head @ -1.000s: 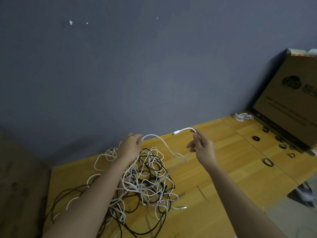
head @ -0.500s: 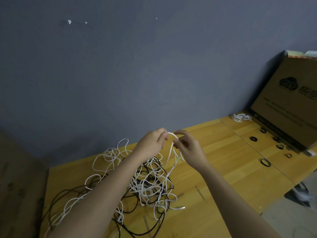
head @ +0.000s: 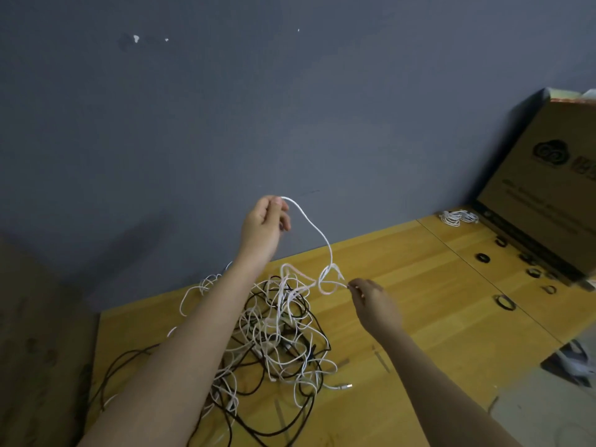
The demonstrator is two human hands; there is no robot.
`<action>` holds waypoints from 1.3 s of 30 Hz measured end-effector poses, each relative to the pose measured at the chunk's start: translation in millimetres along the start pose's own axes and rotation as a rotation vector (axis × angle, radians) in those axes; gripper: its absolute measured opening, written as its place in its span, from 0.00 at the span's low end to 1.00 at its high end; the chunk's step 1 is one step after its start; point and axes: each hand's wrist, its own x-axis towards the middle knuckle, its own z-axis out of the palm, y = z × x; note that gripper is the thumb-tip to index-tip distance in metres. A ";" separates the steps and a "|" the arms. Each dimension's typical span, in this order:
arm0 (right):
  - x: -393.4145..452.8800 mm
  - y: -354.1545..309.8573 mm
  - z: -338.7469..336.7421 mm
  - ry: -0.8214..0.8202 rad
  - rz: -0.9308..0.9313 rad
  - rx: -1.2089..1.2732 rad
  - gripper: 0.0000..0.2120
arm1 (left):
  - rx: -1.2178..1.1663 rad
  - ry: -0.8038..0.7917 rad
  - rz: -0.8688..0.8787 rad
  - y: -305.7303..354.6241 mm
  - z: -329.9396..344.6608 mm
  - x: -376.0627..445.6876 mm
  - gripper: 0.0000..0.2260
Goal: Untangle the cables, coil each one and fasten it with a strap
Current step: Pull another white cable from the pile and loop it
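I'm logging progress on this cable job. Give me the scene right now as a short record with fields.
left hand: raised, pinching the white cable near its end
right hand: lower, pinching the same cable at a loop
tangle: white and black cables heaped on the wooden table
coiled bundle: white, far right by the cardboard box
straps: black rings, loose on the table

Cardboard box (head: 548,188), leaning at table's (head: 419,317) far right end: dark cloud-shaped logo on its face, blurred characters beside and rows of print below, none legible.
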 end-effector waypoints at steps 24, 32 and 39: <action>18.3 -90.8 -23.3 -0.200 -0.143 0.675 0.05 | -0.025 -0.427 -0.086 36.7 20.8 -25.1 0.12; -0.3 -65.8 8.9 -0.159 -0.117 0.197 0.20 | -0.592 -0.225 -0.332 45.8 -14.4 -24.4 0.13; -17.7 -91.1 36.8 0.078 -0.758 -0.474 0.19 | -0.366 -0.212 -0.209 0.6 2.3 -37.7 0.07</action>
